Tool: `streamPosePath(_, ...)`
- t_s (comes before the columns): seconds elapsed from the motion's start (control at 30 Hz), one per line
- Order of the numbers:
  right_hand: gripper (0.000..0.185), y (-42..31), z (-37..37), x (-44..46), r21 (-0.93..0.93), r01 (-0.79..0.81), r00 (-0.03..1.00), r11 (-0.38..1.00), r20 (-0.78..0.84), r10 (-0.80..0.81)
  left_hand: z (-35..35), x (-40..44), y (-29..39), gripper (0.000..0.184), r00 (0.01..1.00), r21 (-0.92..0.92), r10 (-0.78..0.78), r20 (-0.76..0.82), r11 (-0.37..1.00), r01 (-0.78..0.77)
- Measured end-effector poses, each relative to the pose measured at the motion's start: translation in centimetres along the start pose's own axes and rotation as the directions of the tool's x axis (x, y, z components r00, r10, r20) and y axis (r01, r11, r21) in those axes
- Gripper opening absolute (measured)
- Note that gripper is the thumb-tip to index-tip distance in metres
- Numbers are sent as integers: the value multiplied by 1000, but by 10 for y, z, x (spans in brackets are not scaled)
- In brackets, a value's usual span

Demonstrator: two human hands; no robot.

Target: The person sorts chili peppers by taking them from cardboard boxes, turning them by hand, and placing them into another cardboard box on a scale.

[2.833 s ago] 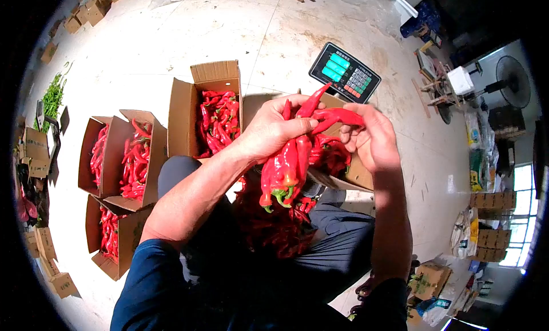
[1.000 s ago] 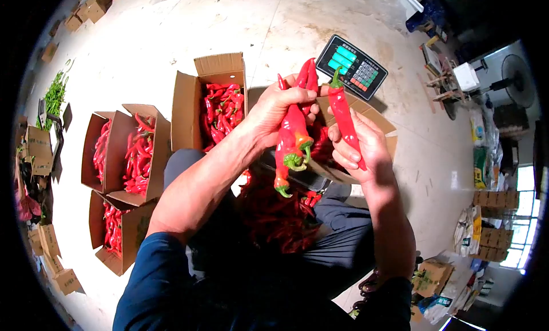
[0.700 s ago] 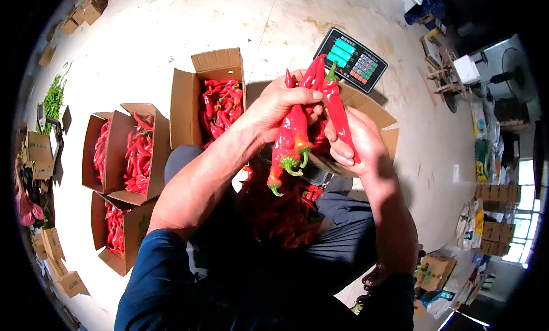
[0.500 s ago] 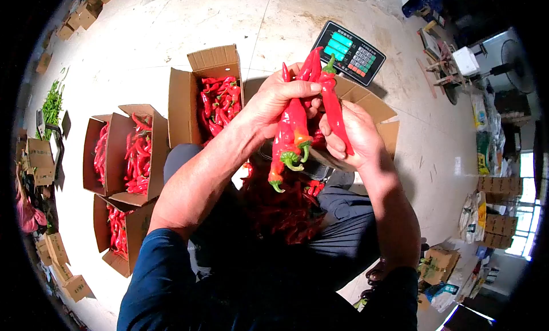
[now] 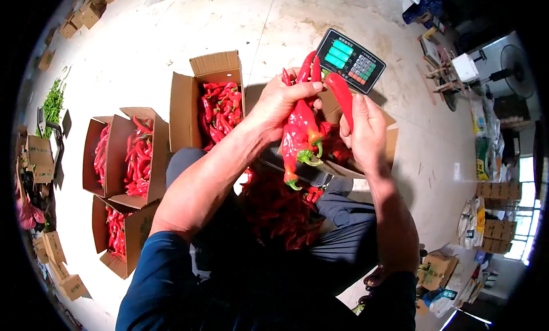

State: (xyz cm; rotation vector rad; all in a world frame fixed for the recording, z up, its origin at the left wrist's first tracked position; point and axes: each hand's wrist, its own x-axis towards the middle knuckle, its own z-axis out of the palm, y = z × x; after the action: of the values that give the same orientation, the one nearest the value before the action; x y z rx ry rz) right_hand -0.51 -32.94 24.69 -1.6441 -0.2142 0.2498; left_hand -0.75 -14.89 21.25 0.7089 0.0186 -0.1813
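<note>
My left hand [image 5: 281, 100] is closed round a bunch of long red chili peppers [image 5: 298, 134], their green stems hanging down towards me. In my right hand [image 5: 367, 125] is a single red chili pepper [image 5: 341, 95], gripped at its lower part with its curved upper end leaning towards the bunch. Behind and below my hands stands an open cardboard box [image 5: 390, 143] with red peppers in it, partly hidden by my hands. A large pile of red peppers [image 5: 280, 208] lies in shadow between my legs.
A weighing scale display [image 5: 351, 60] is lit beyond my hands. To the left stand several open cardboard boxes [image 5: 182, 111] filled with red peppers. Green peppers [image 5: 53, 105] lie at far left. A fan [image 5: 516, 68] and stacked cartons [image 5: 498, 228] are at the right.
The single pepper in my right hand has been turned, so its green stem no longer points up. My right hand has moved slightly right, while my left still holds the bunch.
</note>
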Motion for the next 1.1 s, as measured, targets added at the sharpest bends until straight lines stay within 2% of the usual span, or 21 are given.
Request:
streamPosePath(0.27, 41, 4, -18, 5, -90, 30, 994, 995, -105, -40, 1, -1, 1, 25, 997, 127, -72, 31, 990, 68)
streamPosePath(0.33, 41, 9, -34, 10, -126, 59, 990, 990, -120, -74, 3, 0, 1, 25, 997, 192, -15, -82, 981, 31)
streamPosePath(0.37, 39, 12, -46, 14, -233, 100, 988, 967, -92, -124, 3, 2, 1, 25, 990, 226, 16, -138, 974, 16)
streamPosePath(0.4, 33, 15, -53, 20, -328, 58, 988, 943, -118, -102, -4, 7, -3, 25, 987, 207, 66, -146, 978, -35)
streamPosePath(0.43, 28, 41, -76, 32, -535, 180, 958, 825, -97, -271, -4, 7, -2, 27, 973, 270, 101, -206, 962, -43)
streamPosePath(0.5, 23, 56, -90, 36, -623, 196, 955, 757, -56, -293, -5, 8, -1, 30, 940, 424, 194, -281, 904, -60)
streamPosePath(0.57, 21, 26, -69, 19, -425, -10, 999, 905, -37, -6, -5, 10, -3, 33, 901, 593, 308, -306, 802, -73)
streamPosePath(0.6, 25, 18, -53, 11, -234, -44, 996, 971, 70, 62, -3, 9, -4, 35, 896, 596, 323, -304, 798, -85)
streamPosePath(0.67, 31, 18, -20, -1, -163, -75, 979, 984, 175, 104, 1, 8, -10, 38, 890, 606, 345, -299, 789, -102)
streamPosePath(0.73, 29, 22, 7, -10, -107, -45, 957, 993, 280, 73, 3, 8, -14, 42, 892, 609, 349, -286, 785, -112)
streamPosePath(0.77, 26, 16, 13, -10, -204, -118, 949, 972, 266, 171, 4, 8, -14, 43, 894, 607, 349, -281, 786, -116)
streamPosePath(0.83, 23, 24, 14, -7, -195, -39, 982, 980, 176, 74, 6, 7, -14, 45, 890, 588, 362, -277, 796, -140)
streamPosePath(0.9, 22, 28, 15, -3, -185, 15, 997, 983, 81, 0, 3, 10, -15, 44, 895, 517, 343, -284, 842, -158)
streamPosePath(0.93, 27, 26, 11, -3, -73, -50, 993, 996, 103, 57, 1, 11, -16, 44, 898, 478, 333, -288, 862, -166)
streamPosePath(0.97, 27, 23, 6, -2, -56, -63, 989, 996, 129, 70, -1, 14, -18, 41, 888, 446, 351, -296, 873, -196)
streamPosePath(1.0, 28, 19, 2, -1, -40, -78, 985, 996, 154, 83, -3, 13, -10, 47, 893, 438, 306, -329, 888, -143)
streamPosePath(1.03, 37, 11, 2, -2, 96, -130, 980, 987, 167, 113, -5, 13, -7, 43, 914, 322, 255, -316, 935, -150)
streamPosePath(1.1, 40, 12, -2, 0, 349, -199, 965, 916, 234, 121, -5, 12, -1, 31, 950, 76, 142, -277, 989, -125)
